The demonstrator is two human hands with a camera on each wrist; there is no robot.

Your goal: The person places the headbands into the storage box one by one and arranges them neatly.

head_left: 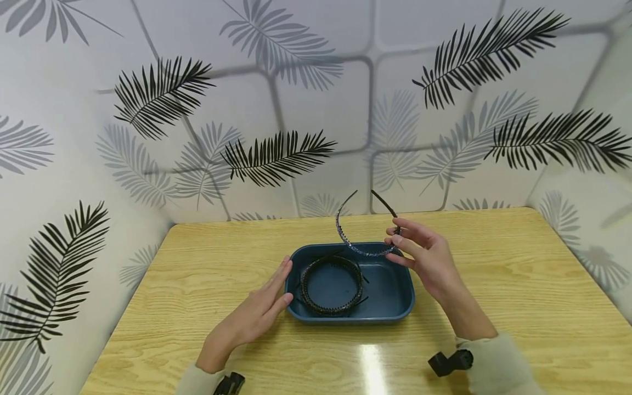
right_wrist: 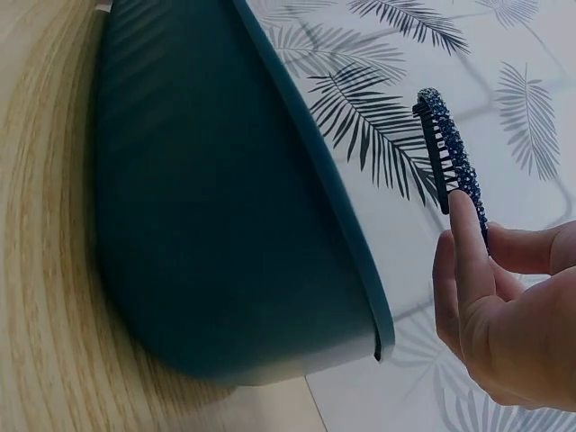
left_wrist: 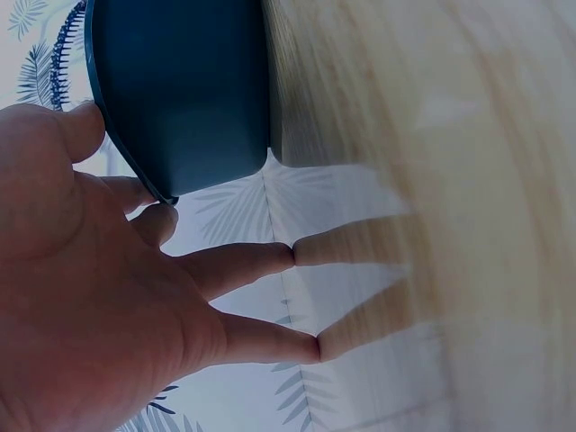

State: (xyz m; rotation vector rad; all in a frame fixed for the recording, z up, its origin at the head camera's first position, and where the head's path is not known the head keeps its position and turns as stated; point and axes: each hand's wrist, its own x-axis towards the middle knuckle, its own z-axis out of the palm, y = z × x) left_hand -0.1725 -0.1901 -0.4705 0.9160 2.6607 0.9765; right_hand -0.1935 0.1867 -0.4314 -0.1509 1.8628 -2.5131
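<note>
A glittery dark headband with small teeth (head_left: pixel 364 253) is raised over the back of a blue plastic bin (head_left: pixel 387 296), its two ends pointing up. My right hand (head_left: pixel 429 258) pinches it by one side between thumb and fingers. In the right wrist view the sparkling headband (right_wrist: pixel 455 148) stands above the bin's rim (right_wrist: pixel 315 171). My left hand (head_left: pixel 254 315) rests against the bin's left end, fingers extended. The left wrist view has the thumb at the bin's rim (left_wrist: pixel 106 126) and two fingertips on the tabletop. Several dark headbands (head_left: pixel 331 311) lie stacked in the bin's left half.
The bin stands on a light wood-grain table (head_left: pixel 197 274). Behind the table rises a wall (head_left: pixel 326 120) with a leaf pattern, and patterned side panels flank it. Small black devices (head_left: pixel 450 362) are strapped at both wrists.
</note>
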